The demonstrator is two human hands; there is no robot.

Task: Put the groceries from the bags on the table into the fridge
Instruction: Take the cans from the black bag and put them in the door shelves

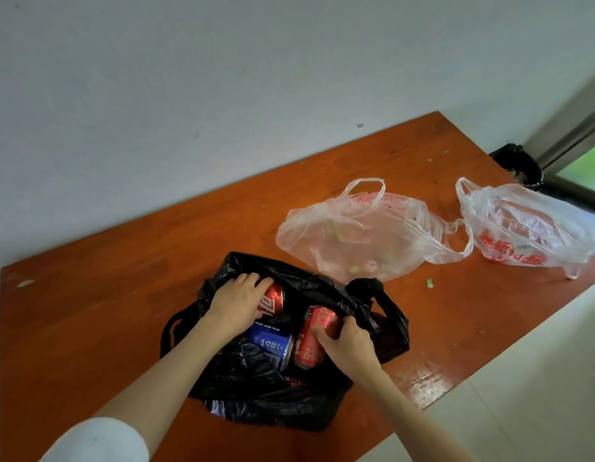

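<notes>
Both hands are down in the black bag on the counter: the left hand curls over one red can, the right hand grips another red can, a blue can between them. Two clear bags beyond look nearly emptied; no fridge shows.

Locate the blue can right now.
In the head view, the blue can lies on its side inside the open black bag, between the two hands, beside a red can.

Orange wooden table against a pale wall, light tiled floor, window frame at right.
</notes>
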